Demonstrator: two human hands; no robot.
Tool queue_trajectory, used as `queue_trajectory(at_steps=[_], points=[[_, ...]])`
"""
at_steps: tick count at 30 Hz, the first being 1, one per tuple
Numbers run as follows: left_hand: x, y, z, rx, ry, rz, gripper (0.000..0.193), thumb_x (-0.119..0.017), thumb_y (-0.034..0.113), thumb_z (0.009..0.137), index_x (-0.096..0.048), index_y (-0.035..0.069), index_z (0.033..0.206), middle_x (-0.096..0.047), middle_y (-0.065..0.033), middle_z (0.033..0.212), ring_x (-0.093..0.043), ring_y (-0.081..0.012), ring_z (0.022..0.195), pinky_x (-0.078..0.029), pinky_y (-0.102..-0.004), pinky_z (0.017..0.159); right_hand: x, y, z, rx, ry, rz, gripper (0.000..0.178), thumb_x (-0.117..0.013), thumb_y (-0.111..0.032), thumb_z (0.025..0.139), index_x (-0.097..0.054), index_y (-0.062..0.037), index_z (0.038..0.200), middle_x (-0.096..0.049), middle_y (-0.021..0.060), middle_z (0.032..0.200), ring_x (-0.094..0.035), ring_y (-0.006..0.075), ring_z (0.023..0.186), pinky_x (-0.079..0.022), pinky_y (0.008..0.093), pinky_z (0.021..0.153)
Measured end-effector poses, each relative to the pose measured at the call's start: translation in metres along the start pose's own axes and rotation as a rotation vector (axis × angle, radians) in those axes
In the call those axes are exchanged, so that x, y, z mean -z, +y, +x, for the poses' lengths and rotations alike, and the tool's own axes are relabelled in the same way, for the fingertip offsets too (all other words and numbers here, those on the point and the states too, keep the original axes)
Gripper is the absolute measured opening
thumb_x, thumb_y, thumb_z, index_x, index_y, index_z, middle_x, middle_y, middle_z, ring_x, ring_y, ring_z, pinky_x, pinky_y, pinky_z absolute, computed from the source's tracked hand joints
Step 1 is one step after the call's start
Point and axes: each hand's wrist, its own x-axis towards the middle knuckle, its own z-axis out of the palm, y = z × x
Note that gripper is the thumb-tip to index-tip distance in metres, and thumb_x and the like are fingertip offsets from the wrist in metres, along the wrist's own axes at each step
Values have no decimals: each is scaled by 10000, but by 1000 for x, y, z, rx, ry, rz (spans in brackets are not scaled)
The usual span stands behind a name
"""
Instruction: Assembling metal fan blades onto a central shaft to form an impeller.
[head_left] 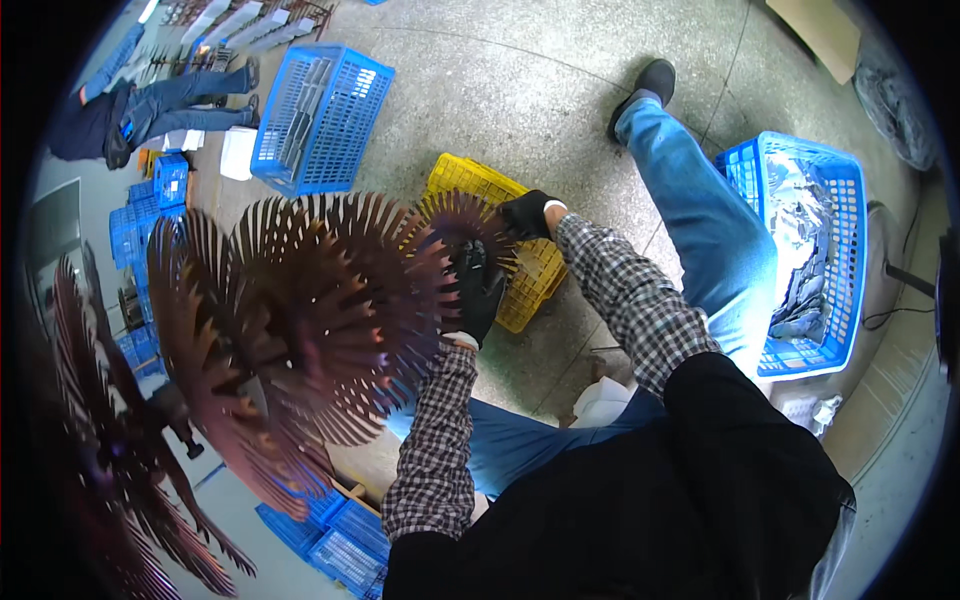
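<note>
A large rack of dark reddish-brown, thin pointed strips (300,330), fanned out in ring-like tiers, fills the left side of the view. My black-gloved left hand (478,295) is at its right end, fingers bent in among the strips and partly hidden. My black-gloved right hand (528,215) is closed at the outer edge of the end ring (460,218). What either hand grips, if anything, is too dark to make out. Beneath both hands lies a yellow plastic crate (535,285), partly covered by the rack and my hands.
To my right stands a blue basket (855,270) with flat, shiny and dark pieces in it. Another blue basket (375,100) holds grey pieces at the upper left. Further left, a person (150,110) stands near racks. Blue crates (335,540) lie at lower left.
</note>
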Motion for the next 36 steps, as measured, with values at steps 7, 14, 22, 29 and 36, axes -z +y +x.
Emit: queue_trajectory(at_steps=[7, 14, 22, 29, 36], points=[[-3, -10, -14, -54, 126, -10, 483, -643, 149, 916, -559, -44, 1351, -624, -192, 1327, -607, -338, 1195, -459, -393, 1041, -6, -33, -68, 42, 176, 394, 387, -729, -307, 819, -711, -57, 1114, -732, 83, 1091, -673, 220, 882, -536, 326, 821], [27, -29, -87, -67, 321, 1255, 401, -533, 285, 990, -615, 38, 1294, -636, -189, 1177, -633, -325, 971, -552, -459, 842, -19, -36, -61, 121, 240, -156, 324, -748, -227, 788, -716, -23, 1038, -726, 81, 906, -661, 203, 779, -526, 337, 740], [42, -76, -52, -226, 748, 1503, 475, -433, 414, 1027, -619, 59, 1282, -624, -186, 1179, -623, -279, 885, -553, -433, 774, -44, -52, -59, 137, 493, -552, 327, -746, -236, 778, -713, -10, 1012, -729, 111, 873, -661, 246, 745, -524, 362, 710], [69, -91, -34, -385, 1054, 1697, 525, -419, 475, 1017, -613, 59, 1271, -639, -189, 1166, -633, -262, 872, -553, -413, 760, -36, -25, -50, 208, 501, -323, 290, -718, -244, 745, -718, -29, 940, -717, 154, 857, -644, 337, 723, -522, 419, 705], [83, -94, -14, -565, 1346, 1895, 577, -406, 537, 1007, -608, 58, 1259, -655, -192, 1152, -643, -245, 858, -552, -394, 746, -23, -43, -29, 256, 284, -360, 286, -722, -251, 732, -721, -41, 926, -716, 160, 865, -642, 359, 722, -523, 437, 714]])
